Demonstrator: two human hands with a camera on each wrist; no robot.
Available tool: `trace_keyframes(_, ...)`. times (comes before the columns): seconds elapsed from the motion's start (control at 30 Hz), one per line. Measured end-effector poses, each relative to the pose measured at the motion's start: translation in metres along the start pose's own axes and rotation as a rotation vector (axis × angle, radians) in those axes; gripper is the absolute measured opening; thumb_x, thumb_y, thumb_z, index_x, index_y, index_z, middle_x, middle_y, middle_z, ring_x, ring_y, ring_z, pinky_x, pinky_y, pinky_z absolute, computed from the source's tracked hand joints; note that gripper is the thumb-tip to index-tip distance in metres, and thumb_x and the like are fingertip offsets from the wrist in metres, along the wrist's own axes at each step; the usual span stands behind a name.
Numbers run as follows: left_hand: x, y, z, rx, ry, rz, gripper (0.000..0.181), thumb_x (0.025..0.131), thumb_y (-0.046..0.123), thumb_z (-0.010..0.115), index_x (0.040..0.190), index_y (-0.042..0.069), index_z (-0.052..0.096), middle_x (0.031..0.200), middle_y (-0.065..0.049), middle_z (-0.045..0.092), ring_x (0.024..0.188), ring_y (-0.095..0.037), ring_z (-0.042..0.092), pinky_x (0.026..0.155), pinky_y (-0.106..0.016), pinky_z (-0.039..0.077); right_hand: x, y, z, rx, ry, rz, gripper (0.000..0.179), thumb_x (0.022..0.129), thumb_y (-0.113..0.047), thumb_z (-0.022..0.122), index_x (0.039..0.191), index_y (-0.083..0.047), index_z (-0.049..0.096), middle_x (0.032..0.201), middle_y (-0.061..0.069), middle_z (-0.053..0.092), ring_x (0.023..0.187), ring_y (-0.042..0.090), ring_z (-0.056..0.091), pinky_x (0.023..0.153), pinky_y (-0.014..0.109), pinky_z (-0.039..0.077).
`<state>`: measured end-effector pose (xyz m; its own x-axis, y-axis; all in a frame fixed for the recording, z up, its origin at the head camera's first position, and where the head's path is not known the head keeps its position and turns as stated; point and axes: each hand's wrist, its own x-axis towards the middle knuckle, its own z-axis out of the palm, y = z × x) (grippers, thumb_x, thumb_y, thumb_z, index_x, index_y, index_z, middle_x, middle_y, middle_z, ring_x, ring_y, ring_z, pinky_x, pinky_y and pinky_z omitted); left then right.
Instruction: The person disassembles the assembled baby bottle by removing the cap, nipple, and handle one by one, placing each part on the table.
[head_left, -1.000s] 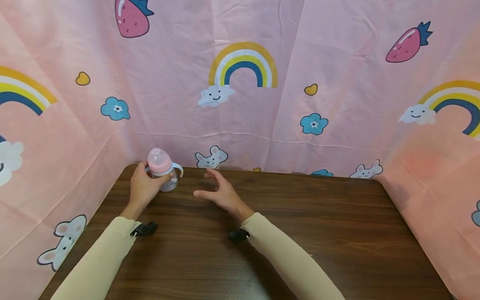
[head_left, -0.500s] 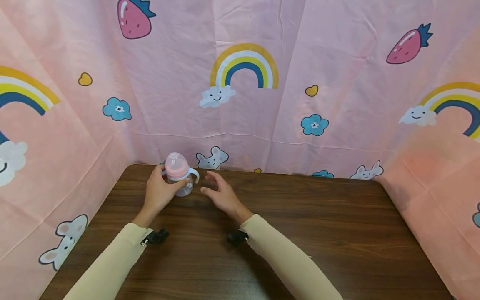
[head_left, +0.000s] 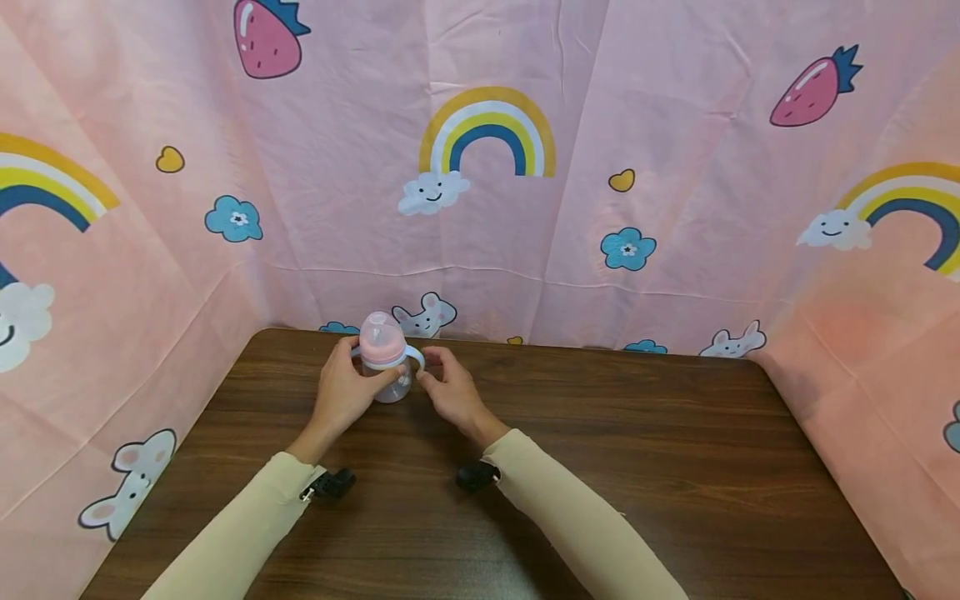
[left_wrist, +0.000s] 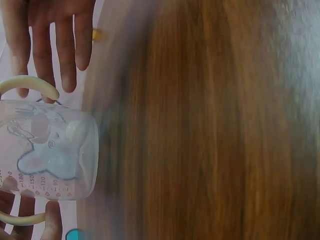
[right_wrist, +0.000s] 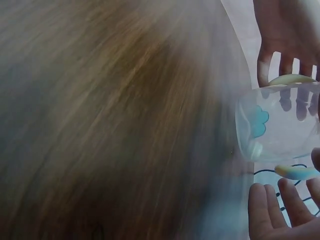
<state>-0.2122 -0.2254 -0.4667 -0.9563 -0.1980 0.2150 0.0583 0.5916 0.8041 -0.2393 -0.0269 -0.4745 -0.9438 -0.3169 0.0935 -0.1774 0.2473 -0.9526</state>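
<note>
A clear baby bottle (head_left: 389,385) with a pink top, domed cap and two pale handles is held upright near the table's back edge. My left hand (head_left: 343,392) grips its left side, thumb across the front and fingers behind. My right hand (head_left: 455,397) is at the right handle (head_left: 415,357), thumb close to it and fingers extended. In the left wrist view the bottle (left_wrist: 52,150) shows a bunny print and scale marks, with the right fingers (left_wrist: 65,55) straight beyond the handle. The right wrist view shows a blue flower print on the bottle (right_wrist: 285,122). Whether its base touches the table cannot be told.
A dark brown wooden table (head_left: 637,467) lies under both hands. Pink cloth (head_left: 675,100) printed with rainbows, strawberries and bunnies hangs along its back and sides. Each wrist wears a black strap-on camera (head_left: 477,476).
My left hand has carried the bottle to the right, up to my right hand. The right hand has moved only slightly, and its thumb now comes close to the right handle.
</note>
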Motion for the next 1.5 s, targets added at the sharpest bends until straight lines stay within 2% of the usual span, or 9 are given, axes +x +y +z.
trace_keyframes(0.3, -0.004, 0.008, 0.013, -0.020, -0.025, 0.026, 0.086, 0.091, 0.038, 0.093, 0.151, -0.003, 0.048, 0.144, -0.025, 0.057, 0.128, -0.042, 0.059, 0.103, -0.059, 0.051, -0.004, 0.012, -0.015, 0.042, 0.049, 0.014, 0.018, 0.109, -0.007, 0.068, 0.126, -0.005, 0.065, 0.129, 0.015, 0.070, 0.114, 0.028, 0.070, 0.090, 0.038, 0.060)
trace_keyframes(0.57, -0.007, 0.015, 0.023, -0.042, -0.049, 0.032, 0.086, 0.091, 0.038, 0.093, 0.151, -0.002, 0.048, 0.145, -0.024, 0.056, 0.133, -0.044, 0.057, 0.107, -0.063, 0.050, -0.010, 0.018, -0.029, 0.066, 0.062, 0.010, 0.016, 0.108, -0.007, 0.070, 0.123, -0.002, 0.066, 0.127, 0.016, 0.070, 0.111, 0.029, 0.071, 0.083, 0.033, 0.059)
trace_keyframes(0.7, -0.006, 0.021, 0.031, -0.027, -0.048, 0.041, 0.086, 0.090, 0.038, 0.093, 0.151, -0.003, 0.048, 0.145, -0.025, 0.057, 0.135, -0.045, 0.057, 0.108, -0.064, 0.049, -0.014, 0.020, -0.037, 0.082, 0.068, 0.012, 0.016, 0.109, -0.006, 0.068, 0.124, -0.001, 0.065, 0.126, 0.018, 0.070, 0.110, 0.029, 0.071, 0.085, 0.037, 0.060)
trace_keyframes(0.93, -0.004, 0.030, 0.047, -0.036, -0.069, 0.055, 0.088, 0.090, 0.038, 0.094, 0.153, -0.003, 0.048, 0.147, -0.025, 0.056, 0.138, -0.045, 0.056, 0.110, -0.065, 0.048, -0.019, 0.026, -0.054, 0.099, 0.075, 0.003, 0.017, 0.110, -0.005, 0.066, 0.126, 0.000, 0.063, 0.127, 0.021, 0.069, 0.115, 0.035, 0.069, 0.092, 0.053, 0.061)
trace_keyframes(1.17, -0.001, 0.042, 0.064, -0.064, -0.097, 0.079, 0.090, 0.089, 0.037, 0.095, 0.154, -0.001, 0.046, 0.149, -0.023, 0.056, 0.138, -0.044, 0.056, 0.111, -0.064, 0.049, -0.025, 0.032, -0.074, 0.083, 0.108, -0.003, 0.017, 0.110, -0.006, 0.065, 0.126, -0.001, 0.062, 0.123, 0.018, 0.070, 0.112, 0.028, 0.068, 0.089, 0.045, 0.060)
trace_keyframes(1.27, 0.000, 0.047, 0.072, -0.061, -0.113, 0.085, 0.090, 0.088, 0.039, 0.095, 0.154, 0.000, 0.047, 0.149, -0.021, 0.056, 0.139, -0.042, 0.057, 0.112, -0.063, 0.048, -0.027, 0.035, -0.082, 0.083, 0.129, -0.016, 0.017, 0.110, -0.004, 0.065, 0.126, 0.001, 0.062, 0.122, 0.021, 0.070, 0.113, 0.032, 0.068, 0.088, 0.046, 0.059)
trace_keyframes(1.5, 0.000, 0.061, 0.091, -0.072, -0.135, 0.096, 0.089, 0.087, 0.041, 0.095, 0.152, 0.002, 0.047, 0.149, -0.020, 0.056, 0.139, -0.041, 0.057, 0.110, -0.062, 0.049, -0.034, 0.041, -0.101, 0.109, 0.187, -0.036, 0.018, 0.108, 0.001, 0.066, 0.125, 0.004, 0.062, 0.122, 0.028, 0.069, 0.113, 0.044, 0.067, 0.089, 0.061, 0.058)
